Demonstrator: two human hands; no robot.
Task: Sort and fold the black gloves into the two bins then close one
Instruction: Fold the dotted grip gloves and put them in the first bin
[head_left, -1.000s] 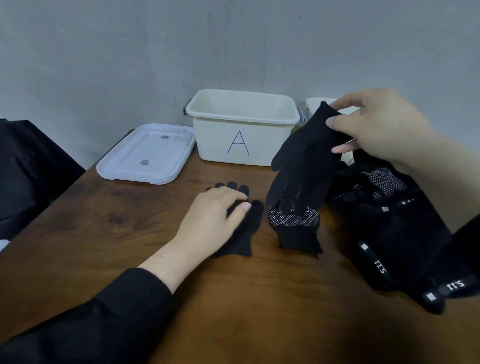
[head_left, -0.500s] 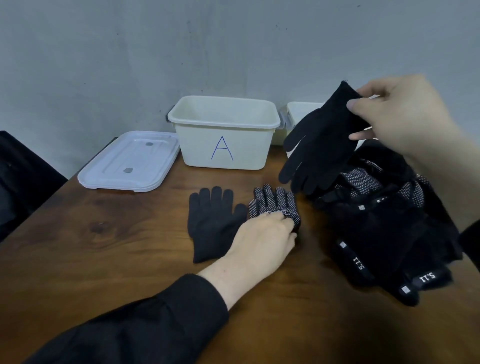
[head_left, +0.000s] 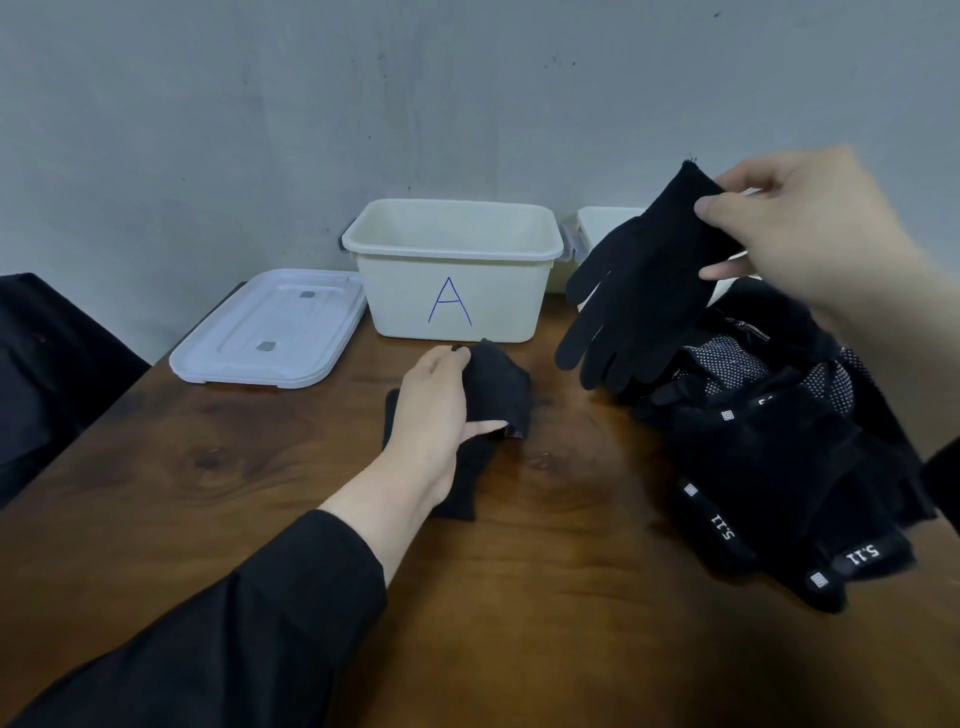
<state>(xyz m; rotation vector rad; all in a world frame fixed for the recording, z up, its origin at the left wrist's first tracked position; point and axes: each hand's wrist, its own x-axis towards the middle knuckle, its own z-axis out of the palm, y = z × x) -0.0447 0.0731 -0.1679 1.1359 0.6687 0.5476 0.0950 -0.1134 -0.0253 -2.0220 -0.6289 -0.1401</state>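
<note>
Since before, left hand (head_left: 441, 410) has folded the dotted glove (head_left: 498, 395), gripping it; right hand (head_left: 795, 234) pinches another glove (head_left: 639, 301). Next: bin A (head_left: 452, 270).

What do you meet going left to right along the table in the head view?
White lid → bin marked A → left hand gripping a folded glove → plain glove pinched by right hand
</note>
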